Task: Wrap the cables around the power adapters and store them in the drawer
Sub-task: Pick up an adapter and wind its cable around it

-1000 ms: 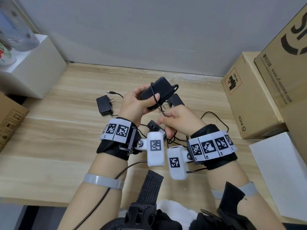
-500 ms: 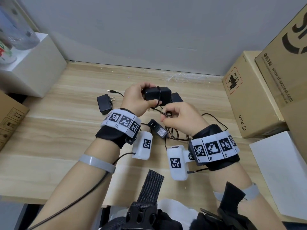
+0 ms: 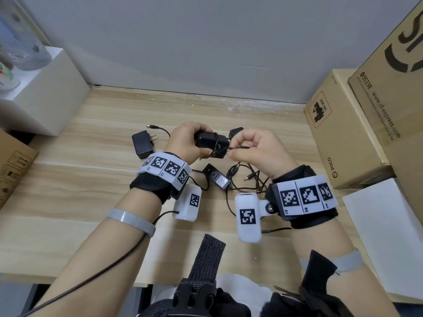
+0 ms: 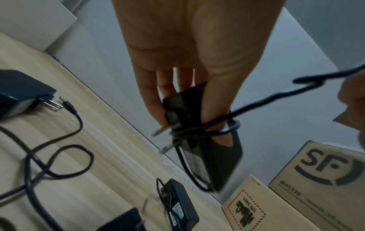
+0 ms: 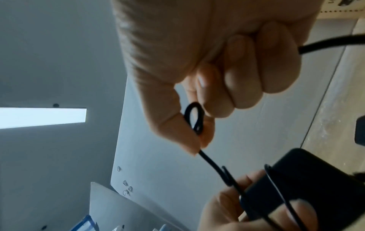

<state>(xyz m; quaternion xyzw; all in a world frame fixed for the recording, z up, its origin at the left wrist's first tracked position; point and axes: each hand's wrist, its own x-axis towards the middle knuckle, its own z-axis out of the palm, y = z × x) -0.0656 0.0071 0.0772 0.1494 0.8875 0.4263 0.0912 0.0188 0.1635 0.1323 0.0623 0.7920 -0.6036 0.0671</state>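
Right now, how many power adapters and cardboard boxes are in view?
Power adapters: 4, one held in the left hand
Cardboard boxes: 3
Total: 7

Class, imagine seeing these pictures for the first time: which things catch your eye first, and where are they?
Above the middle of the light wooden desk, the left hand grips a black rectangular power adapter with thin black cable looped round it. The right hand pinches that cable just beside it. More black adapters lie on the desk below, and brown cardboard boxes stand at the right.
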